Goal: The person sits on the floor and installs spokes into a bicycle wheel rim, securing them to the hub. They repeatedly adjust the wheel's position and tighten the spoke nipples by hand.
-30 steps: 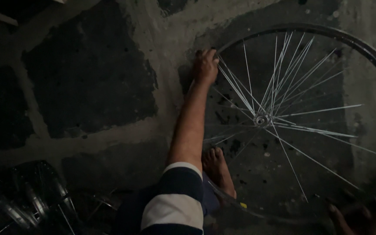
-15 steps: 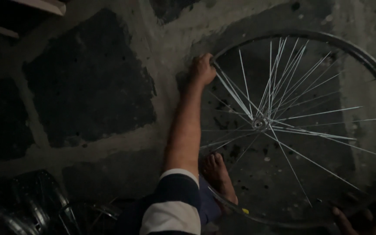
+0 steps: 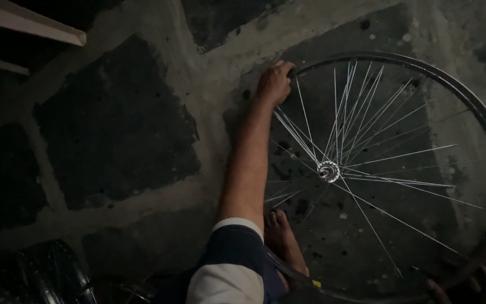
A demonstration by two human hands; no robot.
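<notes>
Dim stone floor (image 3: 113, 129), dark slabs set in pale mortar, fills my view from the head camera. On it stands a bare bicycle wheel (image 3: 479, 118), no tyre on its dark rim, thin spokes (image 3: 400, 155) fanning out from a bright hub (image 3: 328, 171) near the middle of the picture. It seems tilted toward me rather than lying flat, though the light is too poor for me to be sure.

My left hand (image 3: 274, 83) reaches up along a bare forearm and closes over the rim at its upper left, fingers curled around the metal where a spoke meets it, a grip that looks meant to steady the wheel. My right hand (image 3: 468, 284) shows only at the lower right edge, a few fingertips lying against the bottom of the rim; whether they clasp it or merely rest there I cannot tell, since most of the hand is cut off. A bare foot (image 3: 283, 242) sits inside the wheel's lower left arc, just beside the rim, apparently bracing it from below. A navy-and-white striped sleeve (image 3: 226, 270) covers the upper arm.

Off to the lower left lies a heap of dark, shiny parts (image 3: 40, 276), too murky to name. A pale board (image 3: 29, 25) crosses the upper left corner.
</notes>
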